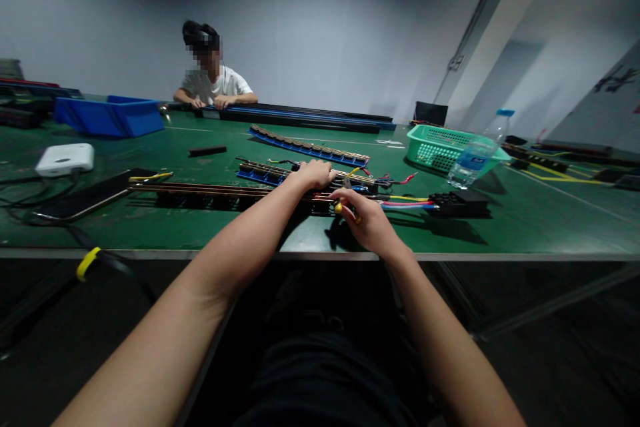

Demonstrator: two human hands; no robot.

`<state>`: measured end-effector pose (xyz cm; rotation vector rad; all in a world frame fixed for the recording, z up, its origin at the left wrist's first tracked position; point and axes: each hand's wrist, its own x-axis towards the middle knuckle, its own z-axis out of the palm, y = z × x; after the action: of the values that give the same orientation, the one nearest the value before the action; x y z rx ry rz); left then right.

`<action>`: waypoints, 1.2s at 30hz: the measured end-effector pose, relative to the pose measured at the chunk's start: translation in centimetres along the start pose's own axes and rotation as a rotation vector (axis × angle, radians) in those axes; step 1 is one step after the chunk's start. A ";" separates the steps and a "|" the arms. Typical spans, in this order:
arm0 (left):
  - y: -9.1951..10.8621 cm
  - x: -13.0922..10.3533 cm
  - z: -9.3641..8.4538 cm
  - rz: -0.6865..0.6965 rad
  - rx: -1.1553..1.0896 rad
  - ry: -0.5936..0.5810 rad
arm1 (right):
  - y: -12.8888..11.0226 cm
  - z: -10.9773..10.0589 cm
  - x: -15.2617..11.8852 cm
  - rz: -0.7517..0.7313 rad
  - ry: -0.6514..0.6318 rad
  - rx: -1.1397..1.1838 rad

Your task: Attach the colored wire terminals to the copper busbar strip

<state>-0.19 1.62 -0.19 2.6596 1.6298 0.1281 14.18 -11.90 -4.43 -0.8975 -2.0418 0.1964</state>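
Note:
A long dark rail with copper-coloured strips [225, 191] lies along the front of the green table. My left hand [316, 175] rests over the rail and the blue-based strip behind it, fingers bent down; what they hold, if anything, is hidden. Just right of it, my right hand [367, 217] is closed around a small tool with yellow handles [339, 208], its head at the rail. Pink, blue and yellow wires [407, 204] run from the rail's right end to a black connector block [460, 203]. A shorter blue-based strip [260, 175] lies directly behind the rail.
Behind lies another blue-based strip [310, 148]. A green basket [435, 147] and a water bottle [473, 160] stand right. Left are a blue bin [110, 117], a white box [65, 159] and cables. Across the table, a person [217, 83] touches long black rails [310, 118].

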 end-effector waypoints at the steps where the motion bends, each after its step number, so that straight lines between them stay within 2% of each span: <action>1: 0.0 0.0 0.0 0.002 -0.001 -0.001 | 0.0 0.0 0.0 0.004 0.012 0.003; 5: -0.1 -0.2 0.0 0.023 0.009 0.009 | 0.1 0.0 -0.2 0.092 0.181 0.118; 9: -0.2 -0.1 0.2 0.024 0.027 0.016 | 0.3 -0.6 -0.5 0.107 0.506 0.165; 12: -0.3 0.0 0.3 0.034 0.035 0.019 | 1.0 -1.9 -0.7 0.092 0.733 0.126; 15: -0.2 -0.1 0.2 0.035 0.039 0.015 | 2.2 -3.7 -1.2 0.086 0.849 0.124; 19: 0.0 -0.5 -0.1 0.018 0.037 -0.001 | 3.9 -5.2 -1.8 0.187 0.817 0.187; 23: 0.1 -0.6 -0.2 0.016 0.028 -0.005 | 4.6 -5.0 -2.0 0.175 0.714 0.147; 30: 0.0 -0.5 -0.2 0.008 0.038 -0.001 | 3.9 -4.6 -2.0 0.260 0.371 -0.045; 33: 0.1 -0.5 -0.2 0.002 0.041 -0.004 | 3.5 -4.6 -1.9 0.235 0.297 -0.106; 36: 0.1 -0.4 -0.1 0.007 0.035 -0.001 | 3.3 -4.5 -1.7 0.199 0.276 -0.146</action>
<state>-0.32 1.18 -0.09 2.6899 1.6382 0.0987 19.98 -11.47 -4.32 -1.1528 -1.7281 0.0277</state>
